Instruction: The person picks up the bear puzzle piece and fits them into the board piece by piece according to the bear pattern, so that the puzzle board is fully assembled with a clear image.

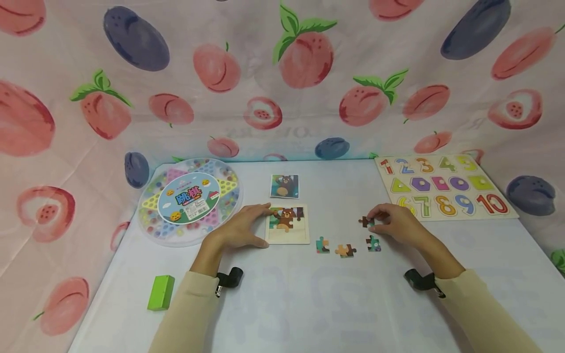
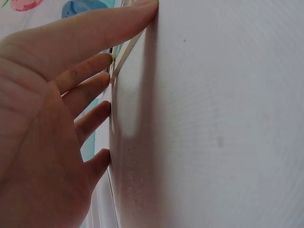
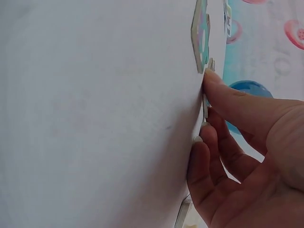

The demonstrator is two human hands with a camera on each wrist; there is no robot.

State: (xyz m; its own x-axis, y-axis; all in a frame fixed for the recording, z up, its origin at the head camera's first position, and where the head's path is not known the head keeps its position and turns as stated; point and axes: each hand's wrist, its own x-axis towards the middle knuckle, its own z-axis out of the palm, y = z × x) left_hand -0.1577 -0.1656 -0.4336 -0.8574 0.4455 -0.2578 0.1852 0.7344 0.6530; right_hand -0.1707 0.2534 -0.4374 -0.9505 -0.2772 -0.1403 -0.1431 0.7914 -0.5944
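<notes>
Pale pink fabric backdrop (image 1: 309, 108), printed peaches (image 1: 306, 61), dark blue plums (image 1: 137, 39), green leaves (image 1: 289, 34), white tabletop (image 1: 344, 299), soft light

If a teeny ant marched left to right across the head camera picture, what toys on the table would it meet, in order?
Round game box → bear puzzle tray → teal-and-orange puzzle piece → orange-and-brown puzzle piece → dark brown puzzle piece at the right hand → number board.
</notes>
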